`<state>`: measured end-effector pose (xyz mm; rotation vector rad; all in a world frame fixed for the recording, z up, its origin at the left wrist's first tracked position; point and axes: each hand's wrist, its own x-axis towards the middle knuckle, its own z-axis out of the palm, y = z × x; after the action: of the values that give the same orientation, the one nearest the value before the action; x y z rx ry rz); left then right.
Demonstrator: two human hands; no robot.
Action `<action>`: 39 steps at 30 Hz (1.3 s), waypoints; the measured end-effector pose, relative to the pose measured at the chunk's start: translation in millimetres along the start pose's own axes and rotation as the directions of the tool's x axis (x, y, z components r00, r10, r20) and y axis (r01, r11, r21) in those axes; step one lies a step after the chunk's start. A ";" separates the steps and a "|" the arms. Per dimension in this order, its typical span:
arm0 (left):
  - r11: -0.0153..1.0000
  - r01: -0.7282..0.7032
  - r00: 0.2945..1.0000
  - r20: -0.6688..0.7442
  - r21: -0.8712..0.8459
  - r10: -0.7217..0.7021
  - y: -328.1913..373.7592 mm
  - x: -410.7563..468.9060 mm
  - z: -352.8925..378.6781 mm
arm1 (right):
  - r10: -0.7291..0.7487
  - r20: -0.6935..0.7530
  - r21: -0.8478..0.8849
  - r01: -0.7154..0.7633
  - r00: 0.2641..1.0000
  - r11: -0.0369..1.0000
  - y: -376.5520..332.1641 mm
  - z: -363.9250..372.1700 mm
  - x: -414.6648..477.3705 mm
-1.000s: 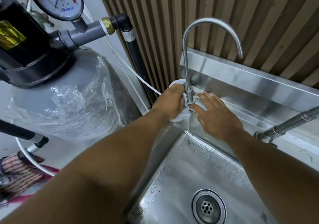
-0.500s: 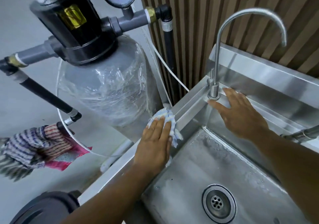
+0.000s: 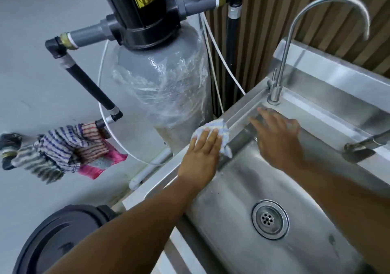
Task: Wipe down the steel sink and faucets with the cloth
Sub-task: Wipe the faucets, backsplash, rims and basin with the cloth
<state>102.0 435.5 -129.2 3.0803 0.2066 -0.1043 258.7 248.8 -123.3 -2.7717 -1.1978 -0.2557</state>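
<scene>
**Left rim under the cloth, faucets yet to come**

From my seat this reads as the rim stage of the wipe. The left hand lies flat on the cloth, fingers straight and close together. It presses the cloth down onto the left rim of the sink, with nothing pinched or curled round. The cloth is bunched under the fingers, pale with faint blue checks, and part of it spills over the rim's inner edge toward the basin.

The right hand is just to the right of it, fingers spread and holding nothing, over the far-left corner of the basin. It is blurred, so I cannot tell whether it bears on the steel or only hangs close above it.

The tall curved faucet stands on the far ledge just beyond the right hand's fingertips, apart from the cloth. A second faucet reaches in from the right, well apart from both hands. The basin looks dull and streaky around the drain, so I judge that a good share of the job remains.

For the next move I would keep the palm flat and slide the cloth along the rim with even pressure. The faucets call for something else: the cloth wrapped round the stem, fingers curled about it. The plastic-wrapped tank stands near the rim's outer side, so strokes that way have little room.
</scene>
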 end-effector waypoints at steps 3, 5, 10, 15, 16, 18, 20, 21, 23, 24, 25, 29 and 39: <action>0.999 0.013 0.999 -0.052 0.034 -0.011 -12.7 -43.9 3.3 | -0.103 0.080 0.015 0.102 0.991 0.995 -42.0 8.3 -12.4; 0.999 -0.006 0.993 -0.117 0.053 0.012 -18.2 -58.1 4.5 | -0.033 0.122 0.055 0.026 0.992 0.998 -55.0 7.3 -12.9; 0.999 -0.009 0.999 0.032 0.049 0.007 3.5 -4.8 -7.0 | -0.049 0.264 0.068 0.032 0.963 0.997 -54.8 -9.2 -2.2; 0.997 0.069 0.992 0.104 0.016 -0.070 24.5 28.4 -17.6 | -0.069 0.456 -0.034 0.095 0.887 0.995 -57.3 -39.6 12.2; 0.998 0.070 0.993 0.091 -0.007 -0.069 20.4 16.9 -17.8 | -0.063 0.482 -0.061 0.105 0.874 0.993 -58.7 -43.5 14.7; 0.996 0.090 0.994 0.063 -0.028 -0.088 7.6 -19.3 -17.7 | -0.049 0.527 -0.111 0.126 0.849 0.986 -64.4 -49.1 19.0; 0.991 0.129 0.990 0.069 -0.040 -0.126 -7.0 -60.6 -16.2 | -0.023 0.570 -0.129 0.118 0.822 0.985 -70.5 -52.8 23.5; 0.990 0.137 0.990 0.044 -0.040 -0.135 -13.4 -79.6 -12.8 | -0.015 0.584 -0.133 0.114 0.811 0.985 -74.2 -53.8 24.9; 0.986 0.166 0.985 -0.033 -0.025 -0.166 -19.2 -107.3 -5.5 | 0.014 0.598 -0.164 0.105 0.802 0.981 -82.5 -53.8 25.5; 0.981 0.191 0.980 -0.059 -0.020 -0.192 -19.8 -113.1 -2.5 | 0.031 0.605 -0.185 0.103 0.795 0.977 -86.0 -54.3 25.8; 0.978 0.205 0.978 -0.042 -0.020 -0.206 -19.4 -111.3 0.5 | 0.041 0.613 -0.206 0.109 0.789 0.972 -88.7 -55.5 26.9; 0.982 0.183 0.983 -0.010 -0.056 -0.184 0.3 -56.9 -5.7 | 0.046 0.660 -0.216 0.131 0.750 0.968 -91.9 -61.2 31.8; 0.995 0.052 0.998 0.051 -0.085 -0.047 -0.6 -28.9 -16.9 | 0.073 0.702 -0.243 0.142 0.709 0.959 -104.0 -73.3 40.5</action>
<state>74.5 433.2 -110.3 2.9837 0.2776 -0.1681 202.0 336.3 -39.9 -3.2116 -1.4348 0.7942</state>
